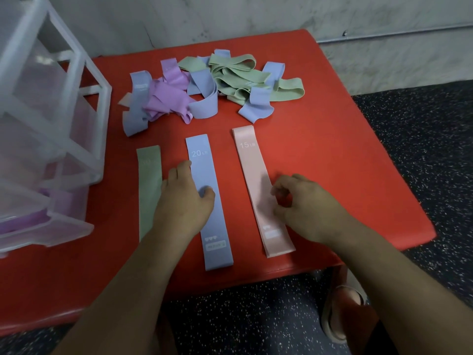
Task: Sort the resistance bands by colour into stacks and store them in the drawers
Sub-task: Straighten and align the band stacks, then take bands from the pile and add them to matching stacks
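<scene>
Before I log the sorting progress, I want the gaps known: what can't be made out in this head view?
Head view:
Green band: printed weight too faint; left hand covers part.
Drawer unit: cut by left edge; frosted fronts blur contents.
Pile: overlaps hide the count per colour.
Right hand: motion blur; grip on pink band unclear.
</scene>
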